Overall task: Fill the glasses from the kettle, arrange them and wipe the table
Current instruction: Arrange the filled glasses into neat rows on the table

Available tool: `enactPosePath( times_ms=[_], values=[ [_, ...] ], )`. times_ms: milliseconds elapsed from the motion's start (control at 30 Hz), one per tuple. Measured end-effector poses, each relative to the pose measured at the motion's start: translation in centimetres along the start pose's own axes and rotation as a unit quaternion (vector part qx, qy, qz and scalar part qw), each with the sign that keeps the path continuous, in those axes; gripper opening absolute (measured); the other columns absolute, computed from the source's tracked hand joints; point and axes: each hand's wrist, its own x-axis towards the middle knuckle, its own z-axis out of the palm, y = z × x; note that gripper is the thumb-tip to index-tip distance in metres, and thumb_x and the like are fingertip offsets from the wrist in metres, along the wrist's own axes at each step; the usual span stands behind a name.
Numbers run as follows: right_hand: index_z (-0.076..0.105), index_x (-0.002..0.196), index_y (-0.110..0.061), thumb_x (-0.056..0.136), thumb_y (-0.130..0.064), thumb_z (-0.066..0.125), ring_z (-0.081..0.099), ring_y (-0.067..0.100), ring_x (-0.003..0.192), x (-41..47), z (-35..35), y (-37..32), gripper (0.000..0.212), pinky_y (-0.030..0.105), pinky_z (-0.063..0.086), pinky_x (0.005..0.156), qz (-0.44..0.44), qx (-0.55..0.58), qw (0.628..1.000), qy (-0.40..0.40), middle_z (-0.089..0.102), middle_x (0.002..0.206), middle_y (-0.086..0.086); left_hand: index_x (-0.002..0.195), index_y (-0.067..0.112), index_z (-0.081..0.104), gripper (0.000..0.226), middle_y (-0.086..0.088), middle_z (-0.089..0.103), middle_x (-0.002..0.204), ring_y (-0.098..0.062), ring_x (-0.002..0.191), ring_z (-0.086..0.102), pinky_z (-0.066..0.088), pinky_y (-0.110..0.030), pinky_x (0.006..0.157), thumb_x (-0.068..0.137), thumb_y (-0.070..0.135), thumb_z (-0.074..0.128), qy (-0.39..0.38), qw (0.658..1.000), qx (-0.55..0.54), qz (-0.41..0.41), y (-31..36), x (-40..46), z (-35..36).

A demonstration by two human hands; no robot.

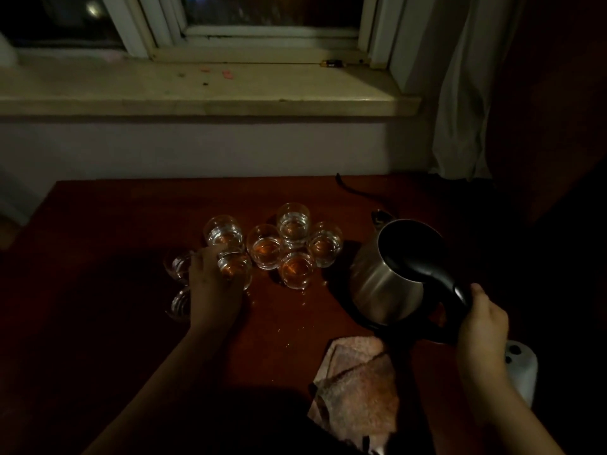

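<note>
- Steel kettle tilted on the table, lid open, black handle gripped by right hand.
- Left of kettle: cluster of glasses; left hand curled round one glass.
- Just below kettle: folded cloth.
- Behind kettle: windowsill.

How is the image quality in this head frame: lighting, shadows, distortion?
Head view: very dim; the dark red wooden table falls into shadow near the left hand, hiding two clear glasses; the steel kettle catches soft highlights; the wide-angle lens bows the pale window sill.
</note>
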Motion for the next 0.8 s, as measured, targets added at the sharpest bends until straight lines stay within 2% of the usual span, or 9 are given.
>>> enactPosePath(
  times_ms=[67, 133, 200, 267, 333, 400, 533, 667, 800],
  values=[
    [0.057, 0.089, -0.012, 0.095, -0.024, 0.038, 0.056, 0.030, 0.089, 0.1, -0.4, -0.4, 0.024, 0.030, 0.041, 0.068, -0.075, -0.106, 0.991, 0.014, 0.059, 0.087, 0.010, 0.118, 0.016, 0.053, 0.037, -0.008, 0.052, 0.127, -0.025, 0.119, 0.048, 0.046, -0.037, 0.090, 0.082, 0.017, 0.061, -0.057, 0.996, 0.022, 0.061, 0.1, 1.0, 0.0],
    [0.053, 0.112, -0.008, 0.090, -0.019, 0.042, 0.049, 0.027, 0.107, -0.2, -0.2, -2.7, 0.027, 0.024, 0.036, 0.084, -0.198, -0.187, 0.960, 0.064, 0.052, 0.115, 0.019, 0.119, 0.006, 0.054, 0.045, -0.016, 0.056, 0.124, -0.029, 0.117, 0.050, 0.047, -0.047, 0.093, 0.076, 0.005, 0.068, -0.088, 0.989, 0.047, 0.111, 0.7, 1.8, 0.1],
    [0.051, 0.115, -0.004, 0.086, -0.012, 0.047, 0.043, 0.013, 0.110, -1.2, 2.1, -5.8, 0.030, 0.010, 0.031, 0.088, -0.330, -0.178, 0.925, 0.056, 0.048, 0.120, 0.019, 0.121, -0.003, 0.052, 0.056, -0.024, 0.055, 0.123, -0.035, 0.116, 0.051, 0.047, -0.048, 0.095, 0.070, 0.001, 0.075, -0.107, 0.982, 0.071, 0.140, 1.7, 2.7, 0.3],
    [0.054, 0.112, -0.005, 0.085, -0.008, 0.051, 0.039, 0.003, 0.109, -2.1, 6.1, -8.2, 0.027, 0.002, 0.028, 0.090, -0.399, -0.171, 0.900, -0.029, 0.046, 0.117, 0.008, 0.121, -0.010, 0.050, 0.065, -0.031, 0.055, 0.121, -0.041, 0.114, 0.053, 0.045, -0.046, 0.096, 0.066, 0.007, 0.079, -0.129, 0.970, 0.108, 0.175, 2.1, 4.0, 0.8],
    [0.054, 0.117, -0.009, 0.088, -0.012, 0.052, 0.043, 0.006, 0.110, -2.0, 11.1, -9.4, 0.029, 0.004, 0.029, 0.090, -0.393, -0.210, 0.880, -0.167, 0.046, 0.121, 0.002, 0.123, -0.012, 0.047, 0.068, -0.032, 0.054, 0.121, -0.043, 0.112, 0.055, 0.045, -0.047, 0.097, 0.068, 0.014, 0.078, -0.154, 0.961, 0.133, 0.189, 1.9, 5.3, 1.3],
    [0.046, 0.129, -0.015, 0.088, -0.017, 0.054, 0.045, 0.018, 0.119, -0.8, 16.1, -9.3, 0.041, 0.019, 0.036, 0.094, -0.355, -0.290, 0.849, -0.263, 0.043, 0.134, 0.006, 0.128, -0.009, 0.044, 0.071, -0.028, 0.052, 0.126, -0.040, 0.114, 0.053, 0.047, -0.049, 0.097, 0.072, 0.022, 0.074, -0.174, 0.953, 0.164, 0.188, 1.7, 6.8, 1.7],
    [0.017, 0.146, -0.024, 0.084, -0.017, 0.060, 0.027, 0.038, 0.136, 2.8, 23.4, -7.2, 0.076, 0.040, 0.032, 0.108, -0.251, -0.449, 0.760, -0.397, 0.009, 0.156, 0.013, 0.139, 0.005, 0.034, 0.072, -0.014, 0.043, 0.139, -0.031, 0.126, 0.043, 0.037, -0.043, 0.105, 0.079, 0.026, 0.070, -0.220, 0.932, 0.242, 0.156, 2.0, 9.4, 2.7],
    [-0.002, 0.147, -0.035, 0.082, -0.024, 0.063, 0.011, 0.047, 0.139, 5.0, 27.0, -4.6, 0.093, 0.052, 0.020, 0.113, -0.188, -0.578, 0.651, -0.454, -0.013, 0.158, 0.011, 0.139, 0.013, 0.031, 0.082, -0.005, 0.046, 0.136, -0.026, 0.127, 0.044, 0.034, -0.044, 0.107, 0.075, 0.046, 0.070, -0.299, 0.896, 0.291, 0.150, 0.9, 11.0, 3.8],
    [0.013, 0.145, -0.031, 0.081, -0.031, 0.064, 0.026, 0.044, 0.131, 5.7, 28.3, -2.7, 0.083, 0.050, 0.036, 0.100, -0.192, -0.636, 0.600, -0.446, 0.016, 0.150, 0.013, 0.134, 0.019, 0.032, 0.083, -0.001, 0.049, 0.132, -0.021, 0.123, 0.045, 0.028, -0.045, 0.108, 0.068, 0.052, 0.071, -0.335, 0.859, 0.359, 0.142, 0.6, 11.4, 4.5]
  ],
)
